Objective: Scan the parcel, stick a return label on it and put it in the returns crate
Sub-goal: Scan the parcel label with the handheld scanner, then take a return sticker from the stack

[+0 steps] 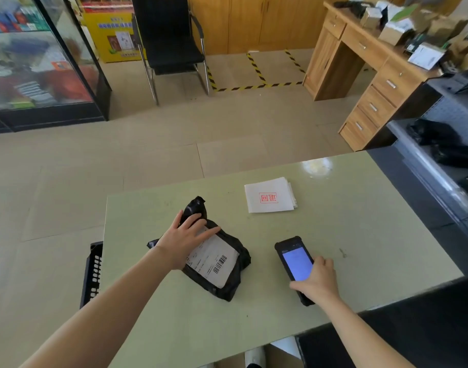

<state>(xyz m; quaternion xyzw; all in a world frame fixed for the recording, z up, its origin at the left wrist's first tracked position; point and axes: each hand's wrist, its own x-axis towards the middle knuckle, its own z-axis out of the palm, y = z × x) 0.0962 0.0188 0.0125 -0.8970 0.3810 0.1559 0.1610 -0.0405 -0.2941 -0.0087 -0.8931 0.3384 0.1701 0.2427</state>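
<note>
A black plastic parcel (227,282) lies on the pale green table (360,235), its white shipping label with a barcode (217,261) facing up. My left hand (185,240) rests flat on the parcel's upper left part, fingers spread. My right hand (318,281) grips the lower end of a black handheld scanner (294,261) that lies on the table to the parcel's right, its screen lit blue. A small stack of white return labels (270,195) with a red stamp sits farther back on the table. A black perforated crate (93,272) stands on the floor at the table's left edge.
A black chair (169,43) and a glass display cabinet (41,62) stand beyond the table on the tiled floor. At the right are a wooden desk (373,75) piled with boxes and a grey shelf (440,144) holding black bags.
</note>
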